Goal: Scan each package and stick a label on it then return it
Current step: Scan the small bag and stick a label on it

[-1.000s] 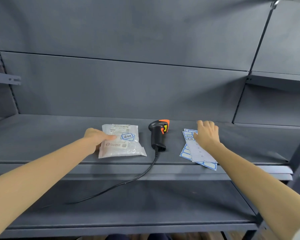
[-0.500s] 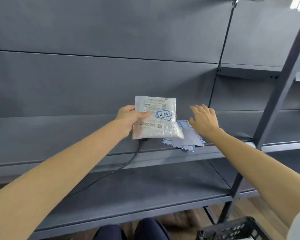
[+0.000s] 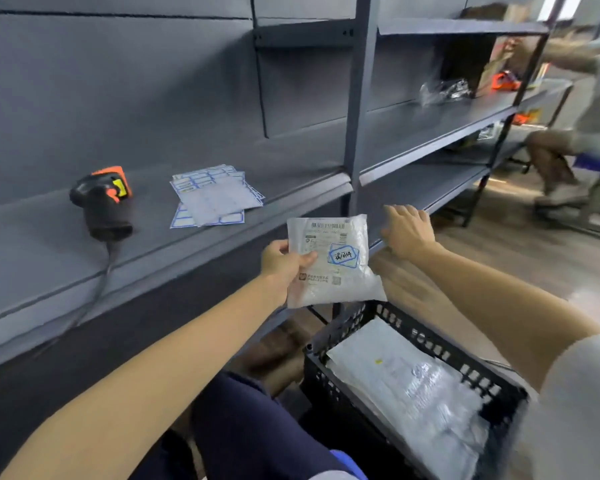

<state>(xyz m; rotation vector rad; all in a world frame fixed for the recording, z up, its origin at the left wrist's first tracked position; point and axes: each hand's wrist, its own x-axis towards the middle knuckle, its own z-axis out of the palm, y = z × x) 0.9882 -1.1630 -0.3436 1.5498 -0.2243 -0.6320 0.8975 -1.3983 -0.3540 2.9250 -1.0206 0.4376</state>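
My left hand (image 3: 284,264) pinches the left edge of a white plastic package (image 3: 333,263) and holds it in the air in front of the shelf. A blue-framed label with handwriting (image 3: 342,255) is stuck on the package. My right hand (image 3: 407,232) hovers just right of the package with relaxed fingers and holds nothing. Below the package stands a black plastic crate (image 3: 409,334) with several white packages (image 3: 409,382) inside. On the grey shelf (image 3: 42,244) lie the black and orange barcode scanner (image 3: 103,200) and the sheets of blue-framed labels (image 3: 213,195).
The scanner cable (image 3: 94,296) hangs over the shelf's front edge. A grey upright post (image 3: 359,98) divides the shelving. Further right, clear bags (image 3: 444,90) and boxes lie on a shelf, and another person (image 3: 568,126) sits there. My knees (image 3: 243,420) are under the shelf.
My left hand lifted the labelled package off the shelf and carried it right and down, above the crate. My right hand left the label sheets. My view swung right and down.
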